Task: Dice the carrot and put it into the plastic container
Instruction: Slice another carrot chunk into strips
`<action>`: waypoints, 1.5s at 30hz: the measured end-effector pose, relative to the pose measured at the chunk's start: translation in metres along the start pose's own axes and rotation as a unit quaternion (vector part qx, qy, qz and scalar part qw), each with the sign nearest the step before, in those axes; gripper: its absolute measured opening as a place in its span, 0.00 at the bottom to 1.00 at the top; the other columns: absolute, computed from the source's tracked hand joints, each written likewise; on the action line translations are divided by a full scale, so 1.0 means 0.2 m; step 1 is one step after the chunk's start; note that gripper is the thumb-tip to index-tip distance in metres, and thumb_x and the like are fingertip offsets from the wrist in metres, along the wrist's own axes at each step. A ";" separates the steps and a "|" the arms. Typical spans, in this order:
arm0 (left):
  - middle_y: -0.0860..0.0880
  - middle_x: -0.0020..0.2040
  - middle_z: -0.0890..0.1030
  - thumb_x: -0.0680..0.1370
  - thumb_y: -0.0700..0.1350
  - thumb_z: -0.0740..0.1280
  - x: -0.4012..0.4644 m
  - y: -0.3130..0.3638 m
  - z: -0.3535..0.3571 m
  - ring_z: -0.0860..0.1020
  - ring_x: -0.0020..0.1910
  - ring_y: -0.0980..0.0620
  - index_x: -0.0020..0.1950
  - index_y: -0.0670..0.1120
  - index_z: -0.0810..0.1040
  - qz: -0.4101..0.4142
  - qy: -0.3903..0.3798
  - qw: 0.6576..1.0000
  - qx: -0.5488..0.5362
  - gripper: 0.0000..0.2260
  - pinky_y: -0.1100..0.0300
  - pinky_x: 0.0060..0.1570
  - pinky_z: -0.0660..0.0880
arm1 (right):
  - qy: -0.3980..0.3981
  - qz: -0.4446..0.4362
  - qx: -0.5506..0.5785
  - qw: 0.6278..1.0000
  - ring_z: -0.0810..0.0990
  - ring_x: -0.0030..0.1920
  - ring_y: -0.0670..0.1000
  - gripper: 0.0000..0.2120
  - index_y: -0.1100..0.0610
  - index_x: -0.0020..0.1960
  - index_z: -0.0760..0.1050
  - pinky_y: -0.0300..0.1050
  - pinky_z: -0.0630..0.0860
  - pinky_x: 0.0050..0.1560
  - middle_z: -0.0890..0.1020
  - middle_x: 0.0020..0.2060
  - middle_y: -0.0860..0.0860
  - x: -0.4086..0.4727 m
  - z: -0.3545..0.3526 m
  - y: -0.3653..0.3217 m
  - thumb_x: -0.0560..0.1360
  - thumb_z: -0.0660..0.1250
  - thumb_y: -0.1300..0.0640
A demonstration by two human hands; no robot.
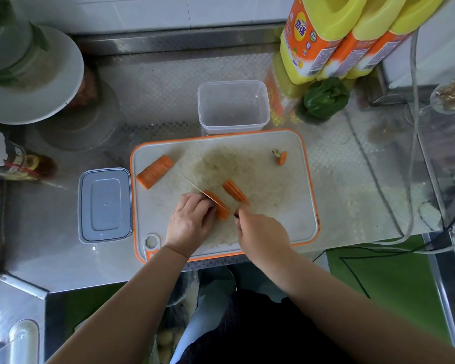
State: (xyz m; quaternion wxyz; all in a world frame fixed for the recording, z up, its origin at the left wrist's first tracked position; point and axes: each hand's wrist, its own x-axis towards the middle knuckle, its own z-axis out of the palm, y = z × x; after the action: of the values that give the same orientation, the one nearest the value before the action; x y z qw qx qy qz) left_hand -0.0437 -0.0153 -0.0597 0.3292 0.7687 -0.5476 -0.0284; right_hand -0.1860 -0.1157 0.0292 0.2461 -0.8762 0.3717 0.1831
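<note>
The carrot lies in pieces on the board (260,185). The piece being cut (218,206) sits at the near middle; the left hand (191,222) holds it down, its fingers (204,203) curled over the left end. The knife (202,191) lies across it, blade running far-left, with the right hand (260,233) wrapped round the handle at the near-right end. Just to the right is a second piece (235,191), already slit lengthwise into strips. A bigger uncut chunk (155,171) waits at the board's far-left, and the trimmed stem end (281,157) lies well apart at the far right.

Beyond the board's far edge stands the container (233,107), touching or almost touching the board; it looks empty, with no carrot in it. Its lid (105,204) rests on the bench (63,258) just left of the board.

As a judgement, the work is at an early to middle stage: the carrot is topped and sectioned, one section is in strips, another is under the blade. No dice show yet. Left to do: slice the rest lengthwise, cut crosswise into cubes, and move everything to the container.

Bottles (334,40) and a green vegetable (325,98) stand at the far right.
</note>
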 end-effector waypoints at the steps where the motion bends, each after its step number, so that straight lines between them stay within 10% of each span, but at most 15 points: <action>1: 0.45 0.48 0.80 0.77 0.41 0.67 0.00 0.00 0.00 0.76 0.50 0.44 0.47 0.39 0.82 -0.003 -0.002 1.000 -0.001 0.06 0.55 0.54 0.74 | -0.002 0.003 -0.001 1.000 0.72 0.29 0.51 0.03 0.54 0.53 0.68 0.42 0.63 0.25 0.70 0.28 0.46 -0.01 0.00 -0.01 0.80 0.57 0.59; 16: 0.44 0.48 0.80 0.77 0.41 0.69 -0.01 -0.02 0.02 0.76 0.51 0.42 0.47 0.39 0.82 -0.028 -0.027 0.999 -0.020 0.05 0.54 0.51 0.75 | -0.047 0.023 -0.056 0.997 0.82 0.44 0.54 0.15 0.59 0.63 0.68 0.46 0.79 0.43 0.81 0.45 0.54 0.04 -0.10 -0.09 0.77 0.62 0.65; 34: 0.46 0.49 0.79 0.77 0.40 0.68 -0.02 -0.03 0.03 0.75 0.49 0.44 0.47 0.40 0.81 0.005 0.025 1.000 -0.006 0.05 0.53 0.48 0.76 | -0.072 0.061 0.060 0.994 0.76 0.38 0.52 0.12 0.57 0.54 0.72 0.45 0.74 0.39 0.74 0.37 0.50 0.15 -0.08 0.02 0.81 0.57 0.48; 45: 0.45 0.49 0.80 0.78 0.41 0.66 -0.03 -0.02 0.03 0.76 0.52 0.44 0.49 0.41 0.81 -0.016 0.008 1.000 -0.007 0.06 0.51 0.47 0.77 | -0.011 0.016 -0.031 0.999 0.74 0.32 0.53 0.04 0.56 0.52 0.72 0.43 0.66 0.30 0.72 0.31 0.48 0.02 -0.03 -0.05 0.80 0.59 0.60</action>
State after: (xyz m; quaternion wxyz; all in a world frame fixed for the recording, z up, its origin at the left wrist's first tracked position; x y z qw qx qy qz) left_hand -0.0450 -0.0125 -0.0688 0.3386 0.7754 -0.5321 -0.0316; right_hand -0.1752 -0.1160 0.0355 0.2198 -0.8755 0.3766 0.2083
